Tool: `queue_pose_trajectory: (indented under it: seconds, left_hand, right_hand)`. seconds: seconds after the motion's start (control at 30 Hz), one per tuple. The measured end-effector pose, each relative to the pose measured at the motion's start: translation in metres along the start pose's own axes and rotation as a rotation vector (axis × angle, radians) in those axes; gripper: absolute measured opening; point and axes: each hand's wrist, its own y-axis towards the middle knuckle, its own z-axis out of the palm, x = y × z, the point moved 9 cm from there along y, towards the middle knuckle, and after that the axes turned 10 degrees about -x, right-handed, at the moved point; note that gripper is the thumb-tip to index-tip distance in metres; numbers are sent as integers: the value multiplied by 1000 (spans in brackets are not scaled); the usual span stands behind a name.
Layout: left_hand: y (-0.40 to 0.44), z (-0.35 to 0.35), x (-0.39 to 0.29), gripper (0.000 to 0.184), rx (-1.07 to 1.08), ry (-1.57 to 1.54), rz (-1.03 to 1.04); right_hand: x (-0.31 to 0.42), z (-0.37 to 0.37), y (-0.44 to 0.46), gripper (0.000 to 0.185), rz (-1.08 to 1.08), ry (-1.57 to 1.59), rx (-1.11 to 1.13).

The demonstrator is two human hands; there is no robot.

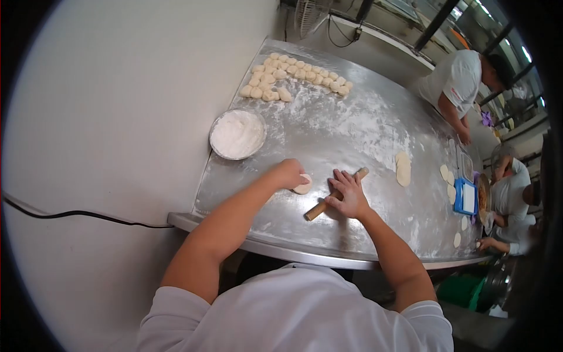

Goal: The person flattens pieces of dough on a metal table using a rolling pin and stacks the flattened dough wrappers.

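Observation:
My left hand [288, 174] has its fingers closed on the edge of a small flat dough round [303, 186], which lies on the steel table [275, 205]. To its right, a wooden rolling pin [317, 211] lies at a slant. Over the pin's middle rests my right hand [349, 196], palm down with fingers spread out. The dough round and the pin are a short way apart. A bowl of white flour [237, 134] stands beyond my left hand, by the wall.
Several dough balls [300, 74] sit in rows at the far left. Flattened dough pieces [403, 169] lie to the right, near a blue-framed tray [465, 197]. One co-worker [458, 82] leans over the far right side; others [513, 193] work at the right end.

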Motion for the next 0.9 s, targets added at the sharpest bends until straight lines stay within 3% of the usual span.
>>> queue_pose_trajectory:
  seconds: [0.07,0.2,0.3,0.43,0.5,0.57,0.63,0.67,0.7,0.77,0.87,0.9]
  left_hand:
    - [5,8,1,45,-2,25,16]
    - [-5,1,-18,35,48,100,51]
    - [10,5,-1,33,-97,89,17]
    - [13,-5,5,38,40,142,-82]
    - [9,-12,1,35,-32,28,-47]
    - [13,-10,5,34,-19,-133,-77]
    - [23,18,23,37,105,-355,-187]
    - [29,25,22,36,158,-285,-68]
    - [28,28,26,37,207,-264,-114]
    - [19,31,24,39,317,-210,-209]
    - [7,5,-4,42,259,1,-109]
    - [7,-4,-7,43,143,52,-82]
  right_hand:
    - [10,9,8,70,-1,-116,-16]
    - [22,21,71,66,90,-189,-166]
    - [23,30,130,63,254,-212,-284]
    - [9,32,159,61,429,59,-332]
    - [-2,32,148,57,513,294,-287]
    - [2,21,103,50,371,262,-322]
    - [4,16,37,48,127,-99,-318]
    - [-4,12,3,50,61,-148,-321]
    - [-6,11,-17,53,1,-193,-322]
    - [-5,12,-14,56,44,-227,-216]
    - [4,18,51,59,113,-298,-194]
    - [6,17,82,63,201,-277,-151]
